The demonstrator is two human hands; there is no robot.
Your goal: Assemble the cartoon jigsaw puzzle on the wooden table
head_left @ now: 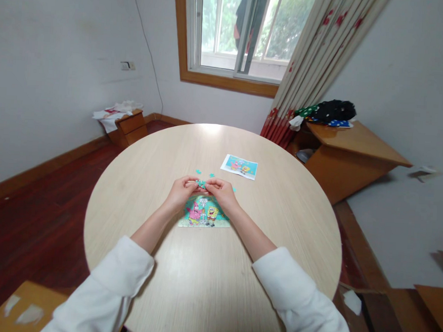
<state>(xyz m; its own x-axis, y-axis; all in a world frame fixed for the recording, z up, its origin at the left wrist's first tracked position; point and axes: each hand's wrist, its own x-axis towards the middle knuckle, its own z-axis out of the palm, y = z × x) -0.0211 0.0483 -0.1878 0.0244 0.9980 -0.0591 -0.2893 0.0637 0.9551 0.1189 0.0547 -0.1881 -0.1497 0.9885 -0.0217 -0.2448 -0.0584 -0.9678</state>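
My left hand (182, 191) and my right hand (222, 192) meet above the far edge of a partly covered jigsaw puzzle (204, 217) with cartoon figures on it. Pinched between the fingertips of both hands are small teal puzzle pieces (201, 184); how many each hand holds is too small to make out. Just beyond my fingers lie two loose teal pieces, one to the left (198, 171) and one to the right (212, 175). Another piece (234, 190) shows beside my right hand. A printed reference picture (240, 167) lies farther back to the right.
Everything rests on a round pale wooden table (208, 284). Behind it are a window (246, 33) and a long curtain (309, 56). A wooden cabinet (351, 158) with cloths on top stands at the right, and a small wooden stand (132, 126) at the left.
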